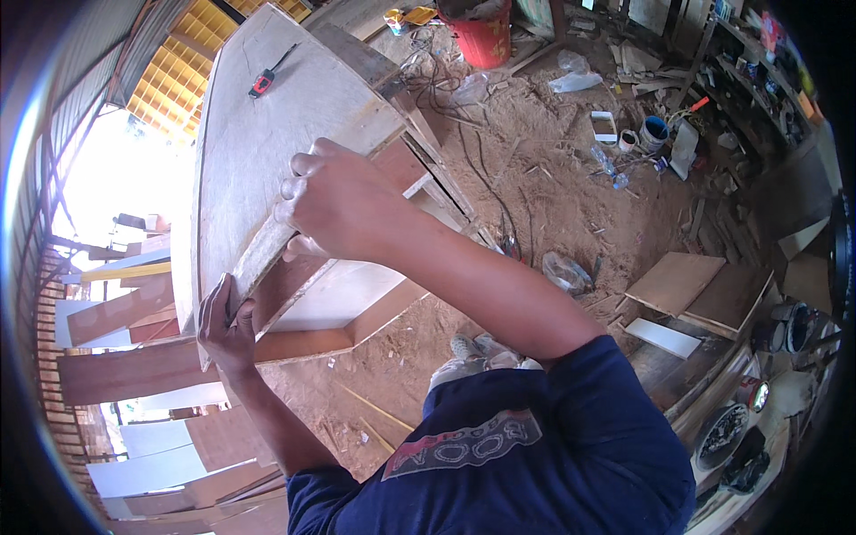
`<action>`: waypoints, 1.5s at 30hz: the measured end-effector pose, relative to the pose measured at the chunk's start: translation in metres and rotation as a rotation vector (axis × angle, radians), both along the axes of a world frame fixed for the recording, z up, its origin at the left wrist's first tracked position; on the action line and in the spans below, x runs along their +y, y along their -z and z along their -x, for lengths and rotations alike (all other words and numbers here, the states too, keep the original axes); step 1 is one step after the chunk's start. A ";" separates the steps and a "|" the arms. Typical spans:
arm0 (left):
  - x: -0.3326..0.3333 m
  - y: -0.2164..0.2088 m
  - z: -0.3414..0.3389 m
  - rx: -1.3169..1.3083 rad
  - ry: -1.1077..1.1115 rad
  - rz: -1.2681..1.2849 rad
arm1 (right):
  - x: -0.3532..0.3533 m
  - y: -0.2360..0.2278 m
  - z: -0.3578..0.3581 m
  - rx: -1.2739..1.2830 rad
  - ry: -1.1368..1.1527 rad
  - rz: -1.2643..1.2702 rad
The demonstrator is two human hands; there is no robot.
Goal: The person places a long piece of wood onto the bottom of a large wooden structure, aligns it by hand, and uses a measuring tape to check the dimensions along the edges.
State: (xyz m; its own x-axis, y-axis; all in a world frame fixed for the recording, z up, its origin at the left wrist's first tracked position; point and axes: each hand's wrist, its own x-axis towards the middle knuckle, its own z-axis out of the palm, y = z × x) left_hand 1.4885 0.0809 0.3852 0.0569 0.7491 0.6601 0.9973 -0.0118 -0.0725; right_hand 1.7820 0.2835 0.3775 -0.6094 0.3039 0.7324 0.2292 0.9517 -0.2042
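A large wooden cabinet-like piece with a pale grey panel [294, 98] lies in front of me, its open compartments facing right. Along its near edge runs a pale wooden strip [261, 259]. My left hand [229, 328] is closed around the near end of this strip, thumb on the right. Farther up, my right hand [334, 201] is curled into a fist over the strip's far end. Whatever lies inside that fist is hidden. A small red and black tool [261, 84] with a thin dark end rests on the panel's far part.
A red bucket [481, 36] stands beyond the piece, near tangled dark cables [437, 76]. Sawdust and scraps cover the floor, with a blue-rimmed pail [654, 132] and a bottle [608, 165]. Boards [134, 379] are stacked at left; a bench with panels [682, 290] is at right.
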 end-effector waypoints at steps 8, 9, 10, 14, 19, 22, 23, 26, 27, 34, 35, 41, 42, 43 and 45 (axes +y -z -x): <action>-0.001 0.001 -0.001 0.018 0.038 0.027 | -0.002 0.011 -0.001 0.004 0.025 -0.005; -0.001 0.003 0.000 0.009 0.031 0.036 | -0.003 0.015 0.000 0.007 0.033 0.000; -0.002 0.004 0.000 0.001 0.025 0.045 | -0.003 0.020 0.001 0.019 0.041 0.001; -0.003 0.013 -0.007 -0.071 0.030 0.082 | -0.010 0.037 -0.001 0.001 0.064 0.063; -0.004 0.028 -0.018 -0.186 0.010 0.146 | -0.018 0.058 -0.002 0.053 0.105 0.101; -0.006 0.032 -0.020 -0.266 0.003 0.128 | -0.024 0.057 -0.003 0.017 0.150 0.083; -0.006 0.035 -0.019 -0.286 0.002 0.118 | -0.025 0.054 -0.004 -0.034 0.159 0.092; -0.003 0.036 -0.017 -0.242 0.049 0.107 | -0.026 0.054 0.001 -0.108 0.105 0.189; -0.002 0.037 -0.013 -0.244 0.052 0.102 | -0.026 0.054 0.001 -0.111 0.107 0.184; -0.001 0.045 -0.011 -0.277 0.085 0.042 | -0.024 0.048 -0.001 -0.172 0.134 0.159; -0.005 0.047 -0.011 -0.291 0.074 0.027 | -0.026 0.049 0.004 -0.179 0.134 0.165; -0.007 0.052 -0.018 -0.212 -0.017 -0.022 | -0.021 0.053 0.001 -0.109 0.132 0.112; -0.010 0.052 -0.023 -0.185 -0.059 -0.033 | -0.023 0.049 0.001 -0.114 0.133 0.099; -0.009 0.058 -0.029 -0.165 -0.094 -0.041 | -0.024 0.047 0.001 -0.125 0.152 0.098; -0.018 0.060 -0.037 -0.146 -0.129 -0.046 | -0.028 0.039 0.002 -0.144 0.163 0.107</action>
